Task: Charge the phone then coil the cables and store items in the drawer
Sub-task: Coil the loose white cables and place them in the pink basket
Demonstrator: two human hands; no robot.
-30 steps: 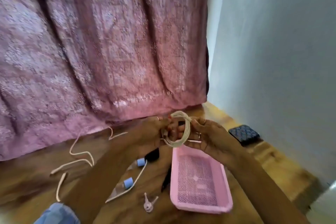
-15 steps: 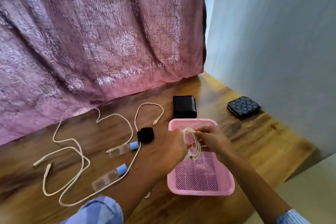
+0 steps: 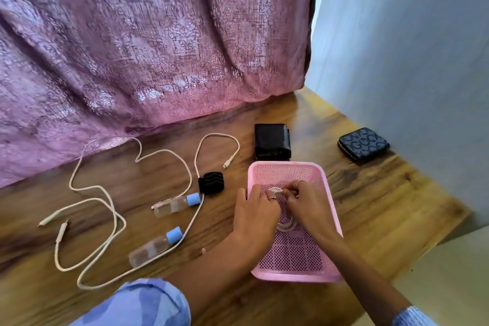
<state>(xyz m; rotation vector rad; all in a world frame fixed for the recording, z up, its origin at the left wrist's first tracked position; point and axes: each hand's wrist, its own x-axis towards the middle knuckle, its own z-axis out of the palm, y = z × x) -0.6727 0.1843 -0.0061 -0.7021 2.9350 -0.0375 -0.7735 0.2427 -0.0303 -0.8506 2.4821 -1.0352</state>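
While both hands pinch the coiled cable (image 3: 284, 225) low inside the pink basket (image 3: 324, 185) | left hand (image 3: 255, 216) and right hand (image 3: 309, 209) fingers grasping its loops | risk: on release the springy coil may unwind | loose cables (image 3: 105, 209) on the worktop (image 3: 383, 209) remain uncoiled, may tangle.

A wooden table (image 3: 357, 219) with a glossy, streaked brown grain fills the lower half of the view. A mauve patterned curtain (image 3: 148, 42) hangs in folds from 9 o'clock round to 12 o'clock, its hem resting on the tabletop and catching a bright sheen. A plain pale blue wall (image 3: 412, 40) rises at 2 o'clock, meeting the table's far edge
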